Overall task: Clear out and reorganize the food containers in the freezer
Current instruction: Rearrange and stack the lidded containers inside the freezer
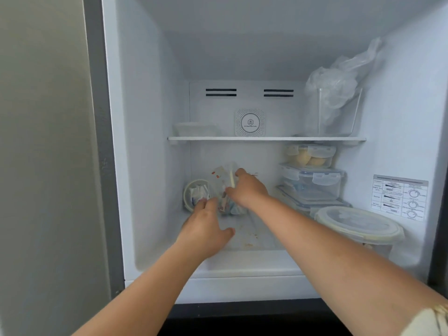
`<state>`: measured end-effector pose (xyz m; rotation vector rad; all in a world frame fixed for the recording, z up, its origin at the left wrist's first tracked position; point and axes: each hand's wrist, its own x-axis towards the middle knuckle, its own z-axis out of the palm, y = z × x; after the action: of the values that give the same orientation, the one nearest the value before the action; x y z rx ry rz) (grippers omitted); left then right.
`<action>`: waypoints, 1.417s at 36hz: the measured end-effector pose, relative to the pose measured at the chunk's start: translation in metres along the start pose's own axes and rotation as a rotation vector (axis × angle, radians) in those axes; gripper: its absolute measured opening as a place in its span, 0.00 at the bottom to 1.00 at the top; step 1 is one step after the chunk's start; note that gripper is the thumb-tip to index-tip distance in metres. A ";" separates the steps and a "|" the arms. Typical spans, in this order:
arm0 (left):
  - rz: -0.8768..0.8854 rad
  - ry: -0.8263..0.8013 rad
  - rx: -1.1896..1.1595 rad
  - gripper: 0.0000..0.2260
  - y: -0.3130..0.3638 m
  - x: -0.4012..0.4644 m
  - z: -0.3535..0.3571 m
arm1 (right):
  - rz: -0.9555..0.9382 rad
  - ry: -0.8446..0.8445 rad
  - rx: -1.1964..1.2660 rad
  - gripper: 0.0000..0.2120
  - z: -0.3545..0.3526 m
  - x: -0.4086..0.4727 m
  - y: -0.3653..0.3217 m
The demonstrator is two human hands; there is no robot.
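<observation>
i see both arms reaching into the open freezer [150, 166], toward the lower centre of the frame. my right hand [247, 190] grips a clear plastic bag [224, 180] with red specks, fingers curled round its top. my left hand [206, 226] is spread and relaxed, its fingertips touching the bag's base beside a round tub [194, 190] lying on its side at lower left. at right, clip-lid containers [315, 180] are stacked, with a round lidded bowl [358, 224] in front. the wall sticker [400, 197] and the round deodoriser badge [250, 122] carry print too blurred to read.
</observation>
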<state>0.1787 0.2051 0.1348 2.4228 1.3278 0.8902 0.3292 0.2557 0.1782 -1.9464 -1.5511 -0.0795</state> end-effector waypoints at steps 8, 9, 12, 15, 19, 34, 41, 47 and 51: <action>-0.097 -0.005 -0.074 0.39 0.011 0.025 0.005 | 0.003 0.040 -0.036 0.15 -0.023 -0.006 0.021; -0.108 -0.010 -0.088 0.39 0.012 0.028 0.005 | 0.003 0.046 -0.036 0.14 -0.026 -0.008 0.026; -0.140 -0.005 -0.170 0.38 0.013 0.037 0.006 | -0.012 0.062 -0.045 0.14 -0.031 -0.014 0.037; -0.159 0.033 -0.228 0.44 0.014 0.045 -0.001 | -0.044 0.078 -0.108 0.16 -0.035 -0.022 0.044; -0.098 0.077 -0.159 0.49 0.017 0.054 -0.019 | -0.109 0.115 -0.201 0.15 -0.046 -0.037 0.046; 0.083 -0.094 -0.325 0.47 0.015 0.031 -0.029 | -0.286 0.223 0.010 0.11 -0.061 -0.096 0.058; 0.071 0.047 -0.278 0.33 0.004 0.013 -0.024 | -0.152 -0.092 0.430 0.12 -0.053 -0.107 0.055; 0.016 0.083 -0.312 0.32 -0.005 -0.009 -0.026 | -0.266 -0.060 0.387 0.14 -0.054 -0.117 0.052; 0.014 0.052 -0.349 0.32 -0.012 -0.021 -0.021 | -0.343 -0.045 0.380 0.16 -0.057 -0.122 0.048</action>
<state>0.1493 0.1927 0.1374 2.1552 1.0669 1.0932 0.3548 0.1175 0.1511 -1.3894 -1.7691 0.1093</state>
